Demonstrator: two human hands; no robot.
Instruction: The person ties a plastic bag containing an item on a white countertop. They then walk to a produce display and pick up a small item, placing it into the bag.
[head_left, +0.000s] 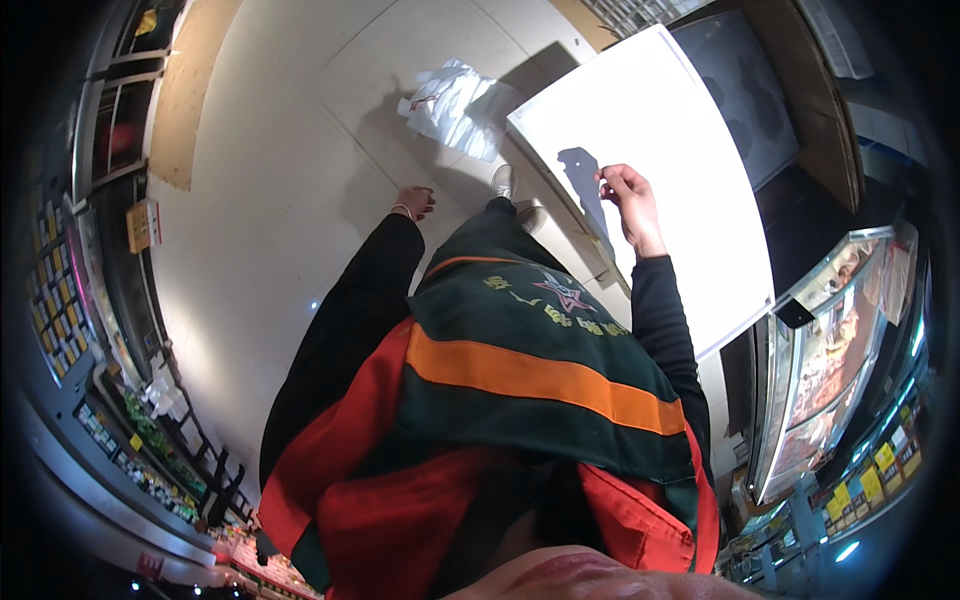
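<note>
My right hand (632, 201) is above the near edge of a brightly lit white tabletop (690, 150), its fingers curled and the thumb close to the index finger. Whether something small is between those fingertips cannot be made out. A dark shadow falls on the white surface beside them. My left hand (415, 202) hangs over the pale tiled floor, its fingers loosely bent, with a band at the wrist; no object shows in it. Beyond both hands, crumpled clear plastic bags (459, 109) with a thin red tie lie on the floor. I wear a dark green apron with an orange stripe.
At the right stand cardboard (817, 112) and a glass-fronted display case (825, 367) with packed goods. A dark-topped surface (739, 94) adjoins the white one. Shelves with goods (64, 300) curve along the left rim. My shoes (504, 182) are beside the white table's edge.
</note>
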